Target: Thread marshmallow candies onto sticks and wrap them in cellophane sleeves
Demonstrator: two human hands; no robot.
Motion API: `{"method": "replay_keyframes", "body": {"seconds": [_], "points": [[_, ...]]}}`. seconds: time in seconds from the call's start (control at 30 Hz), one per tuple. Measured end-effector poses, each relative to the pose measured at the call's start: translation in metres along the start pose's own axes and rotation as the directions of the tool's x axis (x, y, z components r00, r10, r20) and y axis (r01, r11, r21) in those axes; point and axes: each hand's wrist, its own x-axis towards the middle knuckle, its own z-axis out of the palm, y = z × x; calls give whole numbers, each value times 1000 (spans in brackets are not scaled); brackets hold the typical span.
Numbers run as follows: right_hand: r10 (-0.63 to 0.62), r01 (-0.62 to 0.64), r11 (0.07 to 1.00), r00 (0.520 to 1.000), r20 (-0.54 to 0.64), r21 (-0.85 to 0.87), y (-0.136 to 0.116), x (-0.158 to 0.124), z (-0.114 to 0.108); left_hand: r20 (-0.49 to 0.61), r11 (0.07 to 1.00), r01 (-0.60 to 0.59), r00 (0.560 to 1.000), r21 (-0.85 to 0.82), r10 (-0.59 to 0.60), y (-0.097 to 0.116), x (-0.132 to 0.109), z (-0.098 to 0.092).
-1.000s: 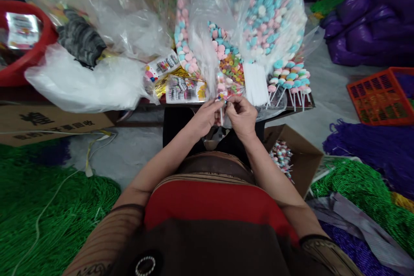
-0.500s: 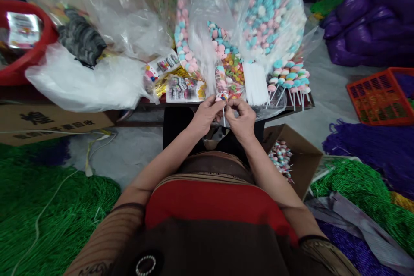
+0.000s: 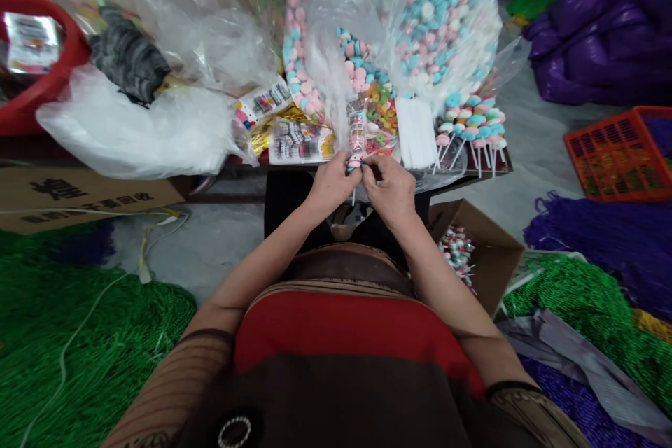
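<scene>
A candy skewer [image 3: 358, 127] in a clear printed wrapper points away from me at the table's front edge, its white stick toward me. My left hand [image 3: 332, 187] is closed around the skewer's lower end, where a pink and blue piece shows by the thumb. Beside it, my right hand [image 3: 393, 185] has thumb and forefinger pinched at the wrapper's lower end; what lies between those fingertips is too small to name. Close by are a bag of ring gummies [image 3: 382, 108], a stack of white sticks [image 3: 414, 131] and several unwrapped candy skewers [image 3: 475, 119].
Flat printed wrappers [image 3: 302, 142] and gold strips [image 3: 261, 142] lie left of my hands. Large bags of pink and blue candy [image 3: 430, 21] stand behind. A carton [image 3: 496, 259] with wrapped candy sits low right, an orange crate [image 3: 609, 157] beyond it. A red basin [image 3: 78, 49] is far left.
The skewer and my left hand have shifted slightly left, and more of the wrapped candy shows. My right fingertips have turned at the wrapper's lower end and still pinch there.
</scene>
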Motion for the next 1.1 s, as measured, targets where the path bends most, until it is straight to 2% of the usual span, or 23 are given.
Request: {"method": "replay_keyframes", "body": {"seconds": [0.13, 0.3, 0.37, 0.47, 0.57, 0.63, 0.77, 0.9, 1.0, 1.1], "points": [[-16, 15, 998, 1000, -16, -61, 0, -2, 3, 35, 994, 62, 998, -94, -59, -2, 2, 3], [-83, 85, 996, 994, -72, 27, 1, -7, 12, 136, 905, 209, 976, -371, -170, -4, 3, 9], [-72, 81, 992, 993, -93, 101, 3, -9, 13, 191, 826, 241, 968, -509, -165, -5, 2, 8], [27, -1, 976, 992, -119, 216, 6, -10, 9, 378, 616, 323, 925, -718, -44, -7, -1, 4], [89, -49, 961, 987, -134, 273, 7, -9, 5, 489, 464, 411, 870, -785, 56, -8, -3, -1], [75, -31, 958, 987, -146, 284, 5, -8, 4, 494, 443, 436, 869, -783, 19, -7, -2, -2], [-12, 44, 970, 991, -133, 237, 4, -11, 6, 464, 464, 450, 881, -763, -91, -3, -3, 2], [-92, 107, 984, 990, -104, 146, 6, -15, 8, 378, 510, 418, 907, -752, -187, 5, -8, 7], [-24, 42, 982, 995, -97, 182, 6, -18, 9, 322, 504, 391, 920, -770, -223, 9, -9, 7], [114, -91, 959, 991, -70, 270, 5, -18, 9, 378, 434, 404, 914, -805, -150, 9, -8, 4]]}}
